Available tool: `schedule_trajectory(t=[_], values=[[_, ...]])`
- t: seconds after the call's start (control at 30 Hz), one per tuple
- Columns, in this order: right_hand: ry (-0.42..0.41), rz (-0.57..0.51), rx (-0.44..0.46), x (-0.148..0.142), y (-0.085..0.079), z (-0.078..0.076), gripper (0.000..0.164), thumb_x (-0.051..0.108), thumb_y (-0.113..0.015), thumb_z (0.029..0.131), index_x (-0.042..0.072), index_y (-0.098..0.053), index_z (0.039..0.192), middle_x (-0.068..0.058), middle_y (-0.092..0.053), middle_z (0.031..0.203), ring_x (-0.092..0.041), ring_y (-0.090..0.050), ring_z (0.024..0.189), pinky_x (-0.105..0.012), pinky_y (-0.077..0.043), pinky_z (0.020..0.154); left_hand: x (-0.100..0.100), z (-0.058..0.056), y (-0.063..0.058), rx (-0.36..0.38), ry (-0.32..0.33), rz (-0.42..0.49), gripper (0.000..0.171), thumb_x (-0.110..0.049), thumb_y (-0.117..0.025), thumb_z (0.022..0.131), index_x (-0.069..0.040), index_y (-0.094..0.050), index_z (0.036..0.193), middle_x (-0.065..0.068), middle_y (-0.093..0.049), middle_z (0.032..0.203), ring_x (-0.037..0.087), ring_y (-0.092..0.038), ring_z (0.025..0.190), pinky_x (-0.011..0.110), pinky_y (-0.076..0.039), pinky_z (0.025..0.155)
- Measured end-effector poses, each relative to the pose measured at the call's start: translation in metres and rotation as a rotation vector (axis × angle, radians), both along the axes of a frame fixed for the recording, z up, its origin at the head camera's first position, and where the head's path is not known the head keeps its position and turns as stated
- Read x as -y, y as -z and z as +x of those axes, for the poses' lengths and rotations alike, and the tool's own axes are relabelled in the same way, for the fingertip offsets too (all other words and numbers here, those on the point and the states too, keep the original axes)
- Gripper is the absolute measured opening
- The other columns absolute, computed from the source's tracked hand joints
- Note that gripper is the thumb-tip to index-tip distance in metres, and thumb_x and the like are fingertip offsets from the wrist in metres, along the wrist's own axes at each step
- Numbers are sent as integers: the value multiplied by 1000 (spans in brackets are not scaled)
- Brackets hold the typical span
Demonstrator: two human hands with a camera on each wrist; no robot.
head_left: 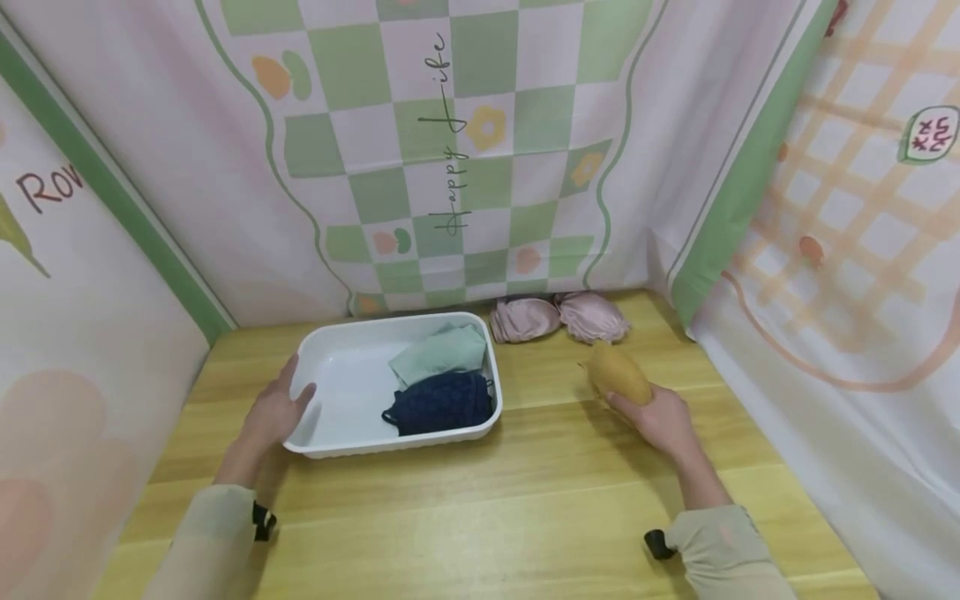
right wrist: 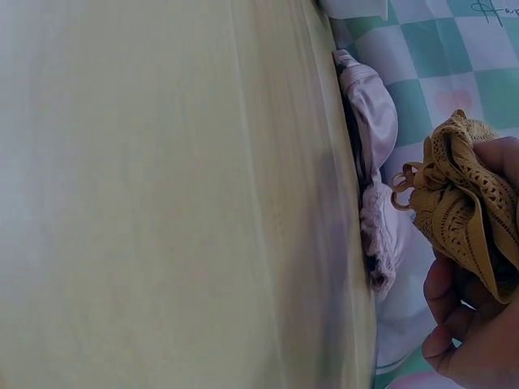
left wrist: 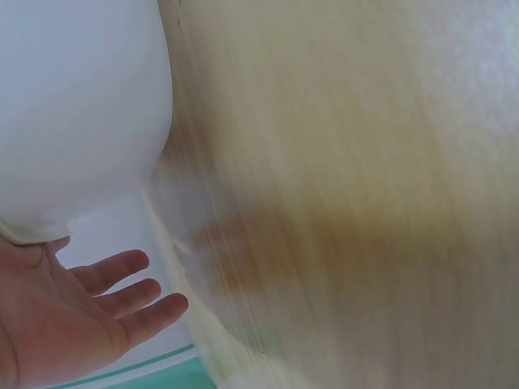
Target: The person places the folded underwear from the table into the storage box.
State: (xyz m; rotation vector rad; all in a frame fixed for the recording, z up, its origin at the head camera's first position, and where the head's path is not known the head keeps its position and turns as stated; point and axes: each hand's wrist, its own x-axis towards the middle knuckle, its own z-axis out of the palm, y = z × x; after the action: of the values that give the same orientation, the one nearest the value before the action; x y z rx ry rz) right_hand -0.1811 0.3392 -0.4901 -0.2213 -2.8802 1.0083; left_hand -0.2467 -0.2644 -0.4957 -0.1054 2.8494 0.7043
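Across the upper middle of the head view, the checked back curtain (head_left: pixel 487 50) reads "Happy Life" in script running sideways; at left, "Row" shows on the side curtain (head_left: pixel 67 250), its end hidden by a fold. At far right, marks in a small oval patch (head_left: pixel 932 135) are unreadable. Left of centre, the left hand (head_left: pixel 273 408) reaches forward, spread wide, thumb over the rim of a white tray (head_left: pixel 345 383), three fingers stretched loose outside it. The right hand (head_left: pixel 663 421), forward and turned inward at right of centre, pinches a mustard bra (head_left: pixel 618 373) between thumb and fingers, above the wooden table (head_left: pixel 465 517). Just behind that lies a pink bra (head_left: pixel 558 318), along the table's back edge. Navy underwear (head_left: pixel 442 404) and a mint garment (head_left: pixel 442 354) fill the tray's right side.
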Motion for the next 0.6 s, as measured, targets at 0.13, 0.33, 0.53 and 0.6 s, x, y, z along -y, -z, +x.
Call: schedule_trajectory(t=[0.13,0.33,0.53,0.6], values=[[-8,0,0,5,-4,-2,55,57,-64,90,3,-71,98,-18,-74,96,-27,-67,85,-34,-51,67,0,-1,-1,12,-11,4,80,-61,-24,103,-19,15,160,35,-9,161,59,-17,144,71,-21,116],[-15,0,-10,11,-9,-5,55,57,-65,90,3,-71,103,-20,-74,101,-30,-68,90,-40,-54,72,1,-2,1,7,-11,5,80,-61,-25,103,-18,12,160,35,-10,161,60,-18,144,71,-21,116],[-17,-29,-21,16,-12,-9,53,55,-66,89,3,-71,100,-17,-74,96,-26,-66,84,-33,-51,68,1,-1,1,-11,3,-2,80,-61,-24,103,-18,12,160,36,-12,160,60,-20,143,71,-23,115],[-16,-41,-22,18,-11,-11,52,55,-66,89,4,-71,100,-16,-75,96,-25,-65,83,-31,-51,68,1,-2,2,-12,4,-3,80,-61,-24,103,-18,13,160,35,-12,161,60,-20,143,71,-23,115]])
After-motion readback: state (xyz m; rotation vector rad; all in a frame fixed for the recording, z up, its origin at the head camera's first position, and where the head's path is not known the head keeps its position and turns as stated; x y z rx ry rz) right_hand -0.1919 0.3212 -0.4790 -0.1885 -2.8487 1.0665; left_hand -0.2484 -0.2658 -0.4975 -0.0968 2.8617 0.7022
